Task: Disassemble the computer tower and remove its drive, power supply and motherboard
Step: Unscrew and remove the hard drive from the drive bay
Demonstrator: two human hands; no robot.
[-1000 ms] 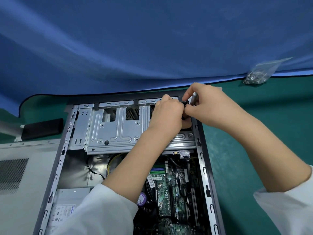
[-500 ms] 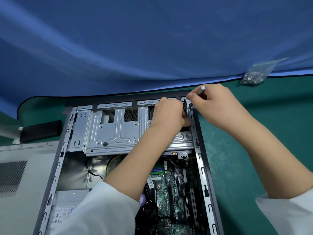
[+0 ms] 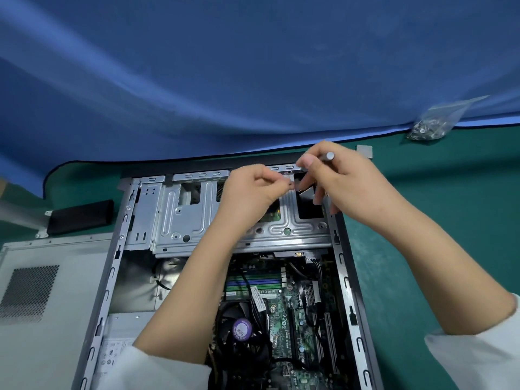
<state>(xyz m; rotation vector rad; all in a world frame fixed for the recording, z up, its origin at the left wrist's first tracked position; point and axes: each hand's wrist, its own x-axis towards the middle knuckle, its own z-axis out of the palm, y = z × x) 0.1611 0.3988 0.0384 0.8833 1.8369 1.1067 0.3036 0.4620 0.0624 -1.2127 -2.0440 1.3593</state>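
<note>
The open computer tower (image 3: 342, 277) lies flat on a green mat. The silver drive cage (image 3: 194, 218) spans its far end; the green motherboard (image 3: 281, 313) with its black fan (image 3: 242, 327) fills the near right, and the grey power supply (image 3: 121, 333) sits at the near left. My left hand (image 3: 250, 192) hovers over the cage's right part, its fingertips pinching a small dark piece I cannot identify. Just to its right, my right hand (image 3: 349, 184) grips a thin tool whose silver end (image 3: 329, 156) sticks up, fingers hanging over a dark opening (image 3: 309, 209) in the cage.
The removed grey side panel (image 3: 50, 291) lies left of the tower, with a black block (image 3: 81, 216) behind it. A clear bag of screws (image 3: 433, 125) lies at the far right by the blue cloth (image 3: 253, 80). Green mat (image 3: 422, 235) extends to the right.
My left hand has lifted off the cage's far right corner and moved slightly left, fingertips now pinched. My right hand has turned, so the tool's silver end points up.
</note>
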